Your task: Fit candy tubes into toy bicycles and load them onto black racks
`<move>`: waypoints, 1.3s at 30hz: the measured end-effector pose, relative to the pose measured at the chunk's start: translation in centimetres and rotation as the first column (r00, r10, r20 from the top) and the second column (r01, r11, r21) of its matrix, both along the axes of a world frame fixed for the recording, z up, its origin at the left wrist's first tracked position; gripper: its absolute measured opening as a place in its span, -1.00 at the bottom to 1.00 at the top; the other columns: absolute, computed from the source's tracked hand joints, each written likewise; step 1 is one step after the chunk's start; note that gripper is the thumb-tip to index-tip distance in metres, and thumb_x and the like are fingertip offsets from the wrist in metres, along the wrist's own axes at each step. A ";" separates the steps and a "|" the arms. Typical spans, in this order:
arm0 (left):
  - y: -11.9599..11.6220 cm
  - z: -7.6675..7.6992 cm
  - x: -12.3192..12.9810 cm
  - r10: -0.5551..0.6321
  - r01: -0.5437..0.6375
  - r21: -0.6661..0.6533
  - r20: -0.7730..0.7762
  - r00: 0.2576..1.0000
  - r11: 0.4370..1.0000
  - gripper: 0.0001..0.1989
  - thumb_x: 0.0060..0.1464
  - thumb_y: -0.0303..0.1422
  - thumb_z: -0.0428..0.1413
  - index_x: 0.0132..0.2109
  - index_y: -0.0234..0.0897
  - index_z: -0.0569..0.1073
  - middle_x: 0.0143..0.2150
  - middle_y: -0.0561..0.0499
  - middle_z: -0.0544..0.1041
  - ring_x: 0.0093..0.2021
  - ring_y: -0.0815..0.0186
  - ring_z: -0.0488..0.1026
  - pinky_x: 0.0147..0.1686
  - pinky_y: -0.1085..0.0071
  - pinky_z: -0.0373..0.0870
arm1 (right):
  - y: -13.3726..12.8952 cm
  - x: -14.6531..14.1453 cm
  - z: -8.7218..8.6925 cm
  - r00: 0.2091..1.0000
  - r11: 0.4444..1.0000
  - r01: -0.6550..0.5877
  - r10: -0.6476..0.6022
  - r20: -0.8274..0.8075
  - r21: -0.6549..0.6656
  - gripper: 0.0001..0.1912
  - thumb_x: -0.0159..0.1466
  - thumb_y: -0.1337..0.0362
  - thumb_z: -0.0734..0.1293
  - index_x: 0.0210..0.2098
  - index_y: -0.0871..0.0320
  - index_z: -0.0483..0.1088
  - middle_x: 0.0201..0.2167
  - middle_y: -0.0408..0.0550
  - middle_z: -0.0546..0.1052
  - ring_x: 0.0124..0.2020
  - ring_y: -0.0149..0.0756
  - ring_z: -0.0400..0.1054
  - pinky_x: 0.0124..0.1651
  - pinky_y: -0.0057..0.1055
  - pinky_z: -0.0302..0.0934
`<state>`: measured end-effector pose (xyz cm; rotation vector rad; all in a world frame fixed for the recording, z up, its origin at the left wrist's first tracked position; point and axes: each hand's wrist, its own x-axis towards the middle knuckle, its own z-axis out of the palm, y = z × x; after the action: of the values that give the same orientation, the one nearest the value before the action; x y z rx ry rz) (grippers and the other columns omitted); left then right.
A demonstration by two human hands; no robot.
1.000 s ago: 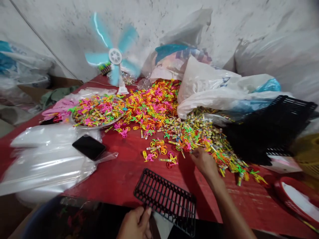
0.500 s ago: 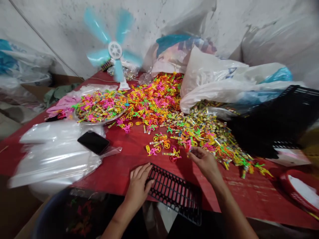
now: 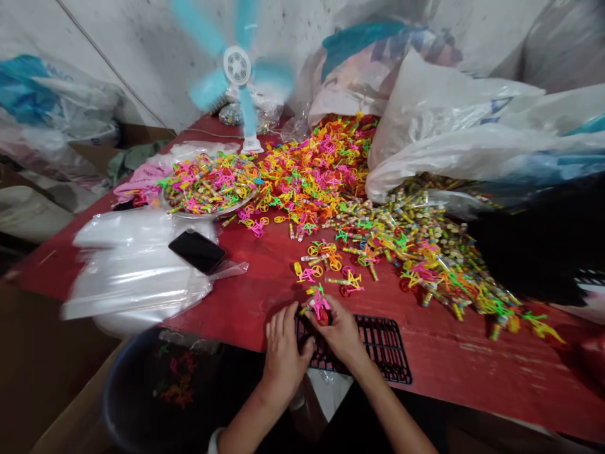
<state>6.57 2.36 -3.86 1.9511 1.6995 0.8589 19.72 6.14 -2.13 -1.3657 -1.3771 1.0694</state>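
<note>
My left hand [image 3: 287, 350] holds the left end of a black slotted plastic rack [image 3: 385, 347], its fingers on the far side and thumb on the near side. Over that same end, my right hand [image 3: 341, 331] pinches a pink plastic toy bicycle [image 3: 320, 304] with red and green parts beside it. My fingers hide part of this small bundle. Just beyond my hands lie a few loose toy bicycles [image 3: 309, 273] and thin tubes of coloured beads [image 3: 336, 281].
A big heap of bright toy bicycles [image 3: 302, 183] and tubes [image 3: 420, 227] spreads beyond. Left are a heaped tray [image 3: 236, 207], clear plastic bags [image 3: 142, 271], a phone [image 3: 197, 251] and a spinning fan [image 3: 237, 66]. A dark tub [image 3: 111, 394] stands below the table edge.
My right hand has moved left from the heap to the rack's left end, carrying the toy pieces. The rack now lies less tilted, with my left hand still at its end. The view has shifted.
</note>
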 end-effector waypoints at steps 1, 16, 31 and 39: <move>0.1 0.0 0.1 0.007 -0.007 -0.003 0.005 1.000 1.000 -0.38 -0.03 -0.52 0.10 0.21 -0.27 0.17 0.10 -0.18 0.38 0.13 0.05 0.29 0.11 -0.01 0.21 | -0.2 0.0 0.1 0.999 1.000 -0.009 0.008 0.038 0.027 -0.79 0.18 0.11 0.35 -0.31 0.11 0.37 -0.43 -0.12 0.52 -0.38 -0.27 0.45 -0.31 -0.42 0.34; 5.9 4.9 -5.2 -0.335 0.583 -0.221 0.640 0.691 0.782 -0.44 0.11 -0.42 0.09 0.25 -0.12 0.20 0.22 -0.11 0.30 0.19 0.20 0.26 0.16 0.23 0.21 | -0.8 -0.4 -1.1 0.835 0.911 -0.260 0.046 0.549 0.320 -0.68 0.11 0.52 0.20 -0.18 0.14 0.36 -0.35 -0.03 0.50 -0.32 -0.21 0.38 -0.25 -0.36 0.27; 9.7 5.4 -5.4 -0.503 0.627 -0.148 0.471 0.725 0.765 -0.90 0.09 -0.43 0.11 -0.22 -0.24 0.50 -0.16 -0.02 0.48 -0.10 0.28 0.42 -0.04 0.34 0.33 | -1.0 -0.6 -1.4 0.876 0.901 -0.247 0.051 0.479 0.355 -0.74 0.23 0.47 0.20 -0.13 0.13 0.36 -0.27 0.00 0.53 -0.23 -0.18 0.41 -0.19 -0.29 0.28; 6.2 5.3 -4.2 -0.327 0.525 -0.174 0.610 0.722 0.833 -0.65 0.18 -0.32 0.04 0.10 -0.21 0.39 0.13 -0.12 0.41 0.17 0.18 0.31 0.17 0.23 0.24 | -0.4 0.4 -0.2 0.929 0.934 -0.223 0.117 0.352 0.280 -0.72 0.24 0.48 0.18 -0.16 0.10 0.41 -0.26 -0.03 0.53 -0.20 -0.23 0.42 -0.15 -0.33 0.31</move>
<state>2.42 8.56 1.40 1.5497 0.9098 0.7867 20.08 5.76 -2.34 -1.2363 -1.8574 0.7035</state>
